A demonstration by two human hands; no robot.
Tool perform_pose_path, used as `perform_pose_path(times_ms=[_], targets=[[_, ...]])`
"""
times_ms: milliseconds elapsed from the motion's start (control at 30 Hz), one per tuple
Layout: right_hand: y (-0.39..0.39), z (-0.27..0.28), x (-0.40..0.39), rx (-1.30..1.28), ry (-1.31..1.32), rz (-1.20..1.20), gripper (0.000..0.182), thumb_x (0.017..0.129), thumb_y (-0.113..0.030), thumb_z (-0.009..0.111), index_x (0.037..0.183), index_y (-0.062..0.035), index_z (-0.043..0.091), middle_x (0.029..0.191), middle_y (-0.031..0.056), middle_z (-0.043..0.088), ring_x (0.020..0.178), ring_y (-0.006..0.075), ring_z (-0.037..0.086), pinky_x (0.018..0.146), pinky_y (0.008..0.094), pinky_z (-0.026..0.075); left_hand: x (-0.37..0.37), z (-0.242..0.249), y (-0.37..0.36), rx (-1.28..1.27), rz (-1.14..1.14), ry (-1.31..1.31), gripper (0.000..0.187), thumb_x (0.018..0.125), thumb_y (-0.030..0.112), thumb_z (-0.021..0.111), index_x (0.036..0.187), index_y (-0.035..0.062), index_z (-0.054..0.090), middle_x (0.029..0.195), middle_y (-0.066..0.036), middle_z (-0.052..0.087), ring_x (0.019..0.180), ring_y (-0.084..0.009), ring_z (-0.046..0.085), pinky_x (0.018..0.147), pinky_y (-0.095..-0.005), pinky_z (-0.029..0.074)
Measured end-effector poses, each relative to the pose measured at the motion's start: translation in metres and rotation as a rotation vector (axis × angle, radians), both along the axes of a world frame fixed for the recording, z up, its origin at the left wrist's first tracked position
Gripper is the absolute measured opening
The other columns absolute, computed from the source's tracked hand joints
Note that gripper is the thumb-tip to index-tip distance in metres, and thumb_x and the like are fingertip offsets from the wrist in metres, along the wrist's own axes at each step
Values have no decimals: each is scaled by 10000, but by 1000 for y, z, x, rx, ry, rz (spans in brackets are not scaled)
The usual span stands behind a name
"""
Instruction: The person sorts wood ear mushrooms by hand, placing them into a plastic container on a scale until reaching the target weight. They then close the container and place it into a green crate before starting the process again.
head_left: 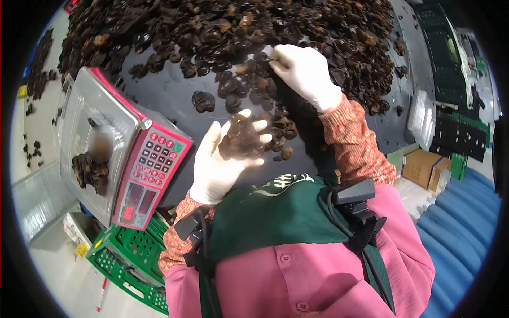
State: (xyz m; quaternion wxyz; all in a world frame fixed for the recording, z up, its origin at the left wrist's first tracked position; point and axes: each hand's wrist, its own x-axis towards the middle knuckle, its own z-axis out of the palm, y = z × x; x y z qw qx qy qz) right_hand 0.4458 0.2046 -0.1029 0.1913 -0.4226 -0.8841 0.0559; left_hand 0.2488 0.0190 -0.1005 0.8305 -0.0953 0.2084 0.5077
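Note:
My left hand (214,165), in a white glove, is turned palm up with its fingers curved around dark, wet wood ear mushrooms (242,137). My right hand (305,71), gloved too, is closed at the near edge of a large heap of wood ear mushrooms (212,24). Whatever its fingers pinch is hidden. Between the hands lie several loose mushroom pieces (260,87) on the dark tabletop (169,87). To the left stands a pink digital scale (151,164), with a small clump of mushrooms (93,172) on its clear tray (79,116).
Below the scale is a green plastic crate (130,254). At the right are clear plastic containers (421,119), a cardboard box (421,167) and a dark crate (445,58). Blue corrugated material (461,228) covers the lower right.

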Motion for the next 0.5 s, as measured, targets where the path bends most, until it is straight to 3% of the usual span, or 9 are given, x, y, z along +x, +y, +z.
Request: perform_pose_path(times_ms=[100,200,233,300,333,400,433,500], targets=[[-17,19,4,-135,109,-57,104,859,-224,689,852,-122,670,731,79,660,671,288,664,599,368,509,-3,0,-2,11,62,-12,806,1011,645,347,1574,73,276,1533,-278,381,1328,-442,495,900,-545,579],[-53,63,1,-675,359,-179,120,865,-192,697,875,-75,675,689,58,645,619,200,649,588,320,504,-2,4,-2,29,36,117,883,980,710,338,1578,65,261,1537,-276,378,1333,-439,492,912,-561,570],[-65,72,-2,-730,402,-103,120,868,-183,694,879,-65,676,689,61,649,618,190,648,585,313,501,-6,-2,-5,124,20,17,771,1033,647,231,1550,85,338,1507,-222,450,1335,-387,504,1023,-552,486],[-84,70,-11,-817,477,77,158,868,-211,705,903,-58,686,691,72,655,606,199,647,577,320,498,-5,1,-10,25,14,33,775,1028,654,241,1544,86,349,1487,-210,468,1331,-384,507,1029,-561,481],[-87,69,-15,-721,329,228,180,878,-175,745,997,-45,709,742,34,660,603,76,564,563,243,461,-5,3,-12,-25,12,41,777,1025,657,247,1542,87,355,1477,-204,477,1329,-383,509,1032,-565,478],[-87,80,-26,-920,155,281,254,874,-246,753,1048,-64,717,794,76,688,650,142,630,602,289,497,-11,-4,-18,-16,12,-89,706,1023,615,361,1491,91,428,1432,-175,521,1273,-375,554,997,-547,518],[-87,57,-30,-630,344,320,208,860,-260,724,984,-95,699,713,74,664,616,245,654,602,351,500,-11,-8,-21,24,19,-76,670,1029,587,375,1477,93,444,1415,-171,537,1263,-363,565,951,-514,544],[-73,40,-36,-235,139,211,302,819,-264,751,1070,-110,686,816,56,649,729,246,645,687,377,484,-14,-5,-27,43,20,-37,582,1050,509,386,1447,94,477,1382,-167,574,1253,-332,582,819,-401,580]])
